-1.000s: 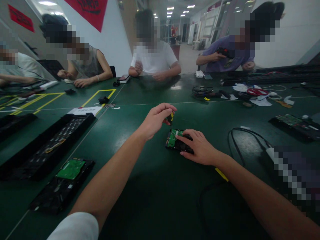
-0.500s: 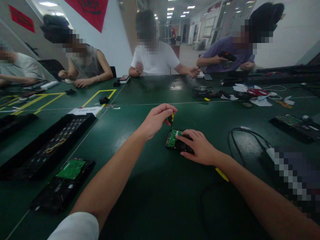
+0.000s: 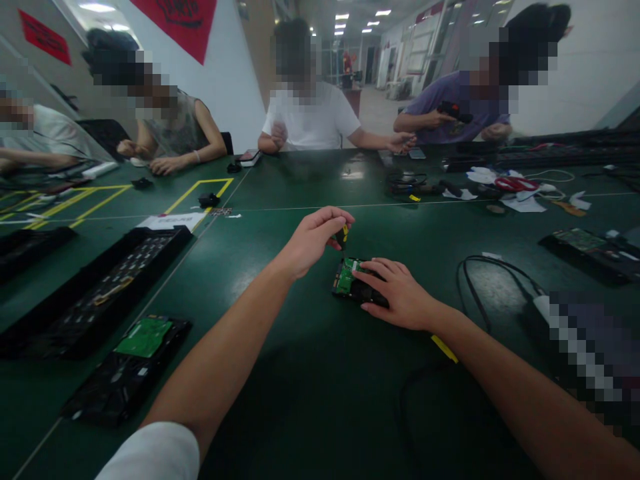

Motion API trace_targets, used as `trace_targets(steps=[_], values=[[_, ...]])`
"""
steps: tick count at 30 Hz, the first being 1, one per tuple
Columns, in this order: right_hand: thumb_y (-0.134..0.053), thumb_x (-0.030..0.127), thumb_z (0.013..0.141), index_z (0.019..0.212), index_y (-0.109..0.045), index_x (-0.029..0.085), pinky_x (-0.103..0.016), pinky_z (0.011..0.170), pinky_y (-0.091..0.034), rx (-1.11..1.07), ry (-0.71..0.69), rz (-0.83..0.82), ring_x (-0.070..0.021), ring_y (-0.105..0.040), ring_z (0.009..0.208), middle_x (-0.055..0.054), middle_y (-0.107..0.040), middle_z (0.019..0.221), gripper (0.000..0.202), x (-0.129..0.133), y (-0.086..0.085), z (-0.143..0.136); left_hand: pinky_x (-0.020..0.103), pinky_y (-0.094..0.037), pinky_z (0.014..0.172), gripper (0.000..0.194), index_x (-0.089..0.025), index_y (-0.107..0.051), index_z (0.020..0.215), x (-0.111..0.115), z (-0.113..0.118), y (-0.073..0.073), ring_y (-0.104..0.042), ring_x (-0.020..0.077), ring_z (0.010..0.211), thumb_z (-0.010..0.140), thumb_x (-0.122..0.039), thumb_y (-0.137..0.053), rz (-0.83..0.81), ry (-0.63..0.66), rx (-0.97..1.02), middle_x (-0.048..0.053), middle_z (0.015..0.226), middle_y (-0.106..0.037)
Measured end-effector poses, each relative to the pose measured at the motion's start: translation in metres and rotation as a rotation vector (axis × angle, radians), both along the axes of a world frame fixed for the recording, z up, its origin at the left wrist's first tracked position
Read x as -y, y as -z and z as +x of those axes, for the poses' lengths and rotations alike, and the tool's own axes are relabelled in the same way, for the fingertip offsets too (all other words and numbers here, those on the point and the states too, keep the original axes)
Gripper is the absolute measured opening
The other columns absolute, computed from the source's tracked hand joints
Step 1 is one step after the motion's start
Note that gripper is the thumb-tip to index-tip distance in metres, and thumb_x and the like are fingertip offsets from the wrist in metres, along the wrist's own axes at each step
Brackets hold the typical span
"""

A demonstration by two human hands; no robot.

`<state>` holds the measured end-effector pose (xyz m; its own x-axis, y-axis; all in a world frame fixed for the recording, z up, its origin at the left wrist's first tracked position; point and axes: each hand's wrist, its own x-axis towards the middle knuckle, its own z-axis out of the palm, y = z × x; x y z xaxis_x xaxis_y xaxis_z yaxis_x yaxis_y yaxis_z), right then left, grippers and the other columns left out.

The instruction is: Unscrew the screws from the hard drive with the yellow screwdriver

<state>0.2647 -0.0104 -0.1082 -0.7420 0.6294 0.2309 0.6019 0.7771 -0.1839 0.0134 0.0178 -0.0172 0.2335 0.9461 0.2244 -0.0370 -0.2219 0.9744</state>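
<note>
My left hand (image 3: pixel 320 237) is closed around a small black-and-yellow screwdriver (image 3: pixel 342 237), held upright with its tip down at the far edge of a hard drive (image 3: pixel 345 280). The drive lies on the green table with its green circuit board facing up. My right hand (image 3: pixel 397 293) grips the drive from the right, fingers across its top and thumb along the near side, hiding much of its right part. The exact spot the screwdriver tip touches is too small to make out.
A second hard drive in a black caddy (image 3: pixel 145 337) and a long black tray (image 3: pixel 100 290) lie left. Right are a black cable (image 3: pixel 463 267), a power strip (image 3: pixel 543 307) and another drive (image 3: pixel 590 247). Several co-workers sit opposite; one holds a black-and-red tool (image 3: pixel 454 112).
My hands, the screwdriver and the hard drive keep nearly the same place. Across the table, the middle co-worker's hand has shifted slightly to the right.
</note>
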Motion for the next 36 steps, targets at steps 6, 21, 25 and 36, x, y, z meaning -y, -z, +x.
trace_targets(steps=[6,21,25,36], values=[[-0.062,0.053,0.098,0.163,-0.042,0.029,-0.067,0.116,-0.033,0.007,-0.003,-0.013,-0.0437,-0.037,0.149,-0.013,-0.041,0.167,0.071,-0.0002,-0.0003,0.0003,0.022,-0.052,0.065,0.015,-0.019,-0.073,0.098,-0.0009,-0.0001,0.0006,-0.063,0.0160,0.091,0.094,-0.029,-0.063,0.000,-0.007,-0.004,0.006,0.103,-0.069],[-0.064,0.051,0.097,0.164,-0.040,0.032,-0.068,0.114,-0.034,-0.013,0.001,-0.006,-0.0442,-0.038,0.148,-0.014,-0.042,0.167,0.073,0.0000,0.0004,0.0000,0.024,-0.048,0.063,0.023,-0.020,-0.075,0.089,-0.0010,0.0012,0.0032,-0.063,0.0143,0.082,0.095,-0.040,-0.067,0.042,-0.012,-0.033,0.005,0.098,-0.072],[-0.065,0.051,0.097,0.162,-0.045,0.030,-0.066,0.116,-0.034,-0.014,0.004,-0.002,-0.0431,-0.039,0.148,-0.016,-0.043,0.164,0.071,0.0003,-0.0009,-0.0004,0.025,-0.047,0.064,0.029,-0.020,-0.080,0.091,0.0002,-0.0004,0.0037,-0.060,0.0139,0.078,0.094,-0.048,-0.071,0.093,-0.015,-0.124,0.005,0.091,-0.072],[-0.064,0.052,0.097,0.157,-0.050,0.028,-0.063,0.115,-0.037,-0.014,0.001,0.007,-0.0398,-0.045,0.141,-0.017,-0.051,0.148,0.066,0.0010,-0.0026,0.0000,0.021,-0.051,0.058,0.024,-0.017,-0.062,0.100,0.0057,0.0028,-0.0010,-0.070,0.0179,0.092,0.095,-0.038,-0.072,-0.023,0.075,0.009,0.010,0.102,-0.076]])
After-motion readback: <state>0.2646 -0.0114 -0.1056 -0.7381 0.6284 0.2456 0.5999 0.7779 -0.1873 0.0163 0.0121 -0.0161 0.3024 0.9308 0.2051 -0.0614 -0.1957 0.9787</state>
